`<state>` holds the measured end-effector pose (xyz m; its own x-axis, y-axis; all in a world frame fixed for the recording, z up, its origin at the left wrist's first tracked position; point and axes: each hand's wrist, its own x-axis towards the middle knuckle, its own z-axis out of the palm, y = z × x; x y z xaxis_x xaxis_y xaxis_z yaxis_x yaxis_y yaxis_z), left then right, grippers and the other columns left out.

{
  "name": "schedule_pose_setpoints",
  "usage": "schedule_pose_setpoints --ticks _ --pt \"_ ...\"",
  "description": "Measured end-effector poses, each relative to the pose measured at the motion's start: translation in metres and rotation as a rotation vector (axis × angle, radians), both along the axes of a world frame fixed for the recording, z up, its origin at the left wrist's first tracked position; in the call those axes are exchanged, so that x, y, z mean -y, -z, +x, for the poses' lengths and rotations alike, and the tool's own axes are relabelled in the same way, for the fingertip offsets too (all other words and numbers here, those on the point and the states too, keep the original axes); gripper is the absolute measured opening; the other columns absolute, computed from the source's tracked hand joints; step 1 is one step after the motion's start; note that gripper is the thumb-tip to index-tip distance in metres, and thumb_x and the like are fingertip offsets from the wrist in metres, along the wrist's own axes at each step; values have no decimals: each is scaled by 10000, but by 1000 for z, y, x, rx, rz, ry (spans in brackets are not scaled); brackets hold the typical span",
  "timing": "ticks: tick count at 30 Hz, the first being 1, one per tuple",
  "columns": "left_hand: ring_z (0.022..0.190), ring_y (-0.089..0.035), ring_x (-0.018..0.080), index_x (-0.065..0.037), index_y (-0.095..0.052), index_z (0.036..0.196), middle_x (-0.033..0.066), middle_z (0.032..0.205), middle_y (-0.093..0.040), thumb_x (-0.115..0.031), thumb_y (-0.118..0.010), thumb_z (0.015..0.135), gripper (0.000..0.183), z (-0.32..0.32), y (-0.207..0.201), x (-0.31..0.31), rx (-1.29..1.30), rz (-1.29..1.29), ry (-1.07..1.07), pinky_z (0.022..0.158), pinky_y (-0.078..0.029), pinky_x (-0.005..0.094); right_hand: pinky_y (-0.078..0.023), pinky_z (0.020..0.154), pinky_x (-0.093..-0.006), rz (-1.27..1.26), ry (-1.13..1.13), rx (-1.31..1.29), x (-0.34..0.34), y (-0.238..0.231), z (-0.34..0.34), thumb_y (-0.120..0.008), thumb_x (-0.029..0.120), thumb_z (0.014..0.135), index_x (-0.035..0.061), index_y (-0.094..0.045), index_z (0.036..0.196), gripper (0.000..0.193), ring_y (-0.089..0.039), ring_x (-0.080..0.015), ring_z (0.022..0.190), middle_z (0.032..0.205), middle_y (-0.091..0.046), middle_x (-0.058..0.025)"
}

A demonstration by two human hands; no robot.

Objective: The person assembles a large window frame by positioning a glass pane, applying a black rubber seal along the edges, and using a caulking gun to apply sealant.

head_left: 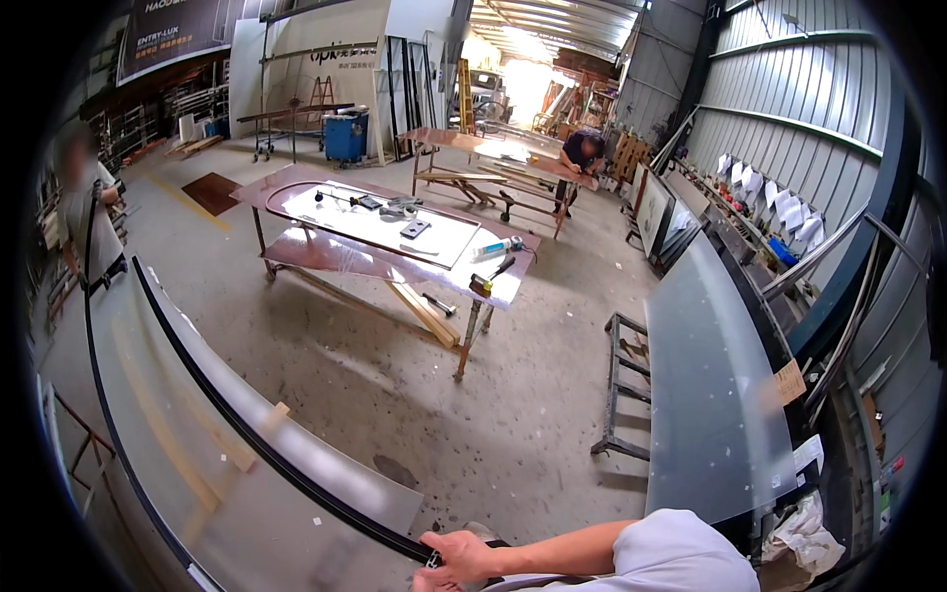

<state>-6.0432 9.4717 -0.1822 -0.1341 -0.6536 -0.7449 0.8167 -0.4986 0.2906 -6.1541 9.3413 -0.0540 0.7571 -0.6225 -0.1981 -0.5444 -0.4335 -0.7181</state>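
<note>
My right hand (456, 560) is at the bottom edge, its arm coming in from the right in a light sleeve. Its fingers are closed round the near end of a long black frame (279, 452). The frame slants away to the far left, where a co-worker (94, 217) stands at its other end with a hand by it. A second long black side of the frame runs along the far left. Pale, see-through sheets (355, 464) show inside and beside the frame; whether they are fixed to it I cannot tell. My left hand is out of view.
A worktable (345, 257) holds a thin dark frame, a bottle and hand tools, with timber strips below. Behind it, another person bends over a second table (464, 146). To the right, a large glass sheet (705, 385) leans near a low metal rack (621, 395). A blue bin (345, 138) stands farther back.
</note>
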Motion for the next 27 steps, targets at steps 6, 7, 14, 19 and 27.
schedule_pose_setpoints --ticks 6,7,14,19,27 --pt "776 -591 263 -18 -552 956 109 858 -589 -175 -549 867 181 0 10 -2 19 3 -252 723 -520 392 -497 693 -479 -42 -223 95 9 -39 25 -700 386 731 17 -530 988 481 -620 -404 805 814 -626 -212" --pt "781 -593 267 -17 -550 957 111 863 -590 -171 -551 863 180 6 10 -13 29 2 -339 726 -520 395 -497 698 -481 -15 -291 106 8 -43 44 -704 384 732 16 -530 990 481 -620 -406 816 825 -628 -215" --pt "818 -603 295 -9 -536 961 121 891 -593 -139 -559 837 181 -45 29 -19 -19 -86 -822 750 -525 413 -526 613 -440 31 -408 -8 6 -41 33 -737 608 703 -49 -441 891 744 -647 -420 671 689 -624 -234" --pt "843 -611 316 -3 -526 963 129 912 -595 -117 -564 819 188 -50 24 -49 -16 -145 -1263 767 -528 426 -496 675 -342 354 -515 70 4 -80 57 -805 488 702 -79 -487 931 690 -596 -240 729 786 -589 -160" --pt "722 -559 287 -26 -446 971 119 879 -532 -148 -466 903 142 -48 62 -27 -245 42 -1621 690 -520 432 -531 581 -340 1099 -52 123 111 -78 155 -660 163 885 1 -574 945 193 -609 -211 637 796 -636 -114"
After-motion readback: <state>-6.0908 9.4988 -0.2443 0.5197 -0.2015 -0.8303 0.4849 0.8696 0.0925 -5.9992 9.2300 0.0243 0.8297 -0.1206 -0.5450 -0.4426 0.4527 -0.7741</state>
